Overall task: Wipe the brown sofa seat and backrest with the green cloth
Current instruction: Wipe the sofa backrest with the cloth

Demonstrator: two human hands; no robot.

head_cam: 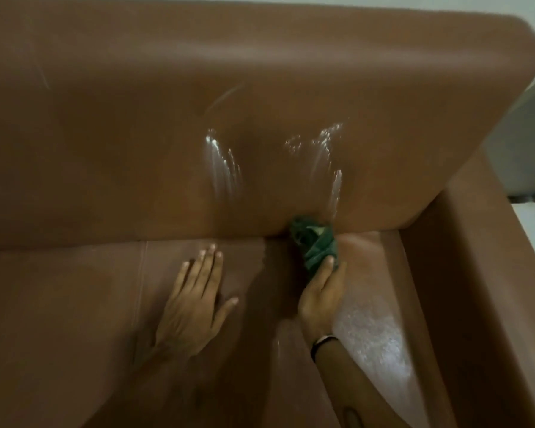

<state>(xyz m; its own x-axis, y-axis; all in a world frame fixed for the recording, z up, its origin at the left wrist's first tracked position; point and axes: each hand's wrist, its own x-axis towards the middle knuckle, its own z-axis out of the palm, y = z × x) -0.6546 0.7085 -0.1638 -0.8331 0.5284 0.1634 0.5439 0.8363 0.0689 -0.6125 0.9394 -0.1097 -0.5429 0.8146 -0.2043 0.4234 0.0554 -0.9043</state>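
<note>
The brown sofa backrest fills the upper view, with wet shiny streaks near its middle. Below it lies the brown seat. A crumpled green cloth is pressed into the crease where seat meets backrest, right of centre. My right hand grips the cloth from below, a dark band on its wrist. Flat on the seat to the left of the cloth rests my left hand, fingers spread and holding nothing.
The sofa's right armrest rises close beside the cloth. A wet, glossy patch covers the seat by the armrest. A seam runs down the seat at left. Pale wall and floor show beyond the sofa's right end.
</note>
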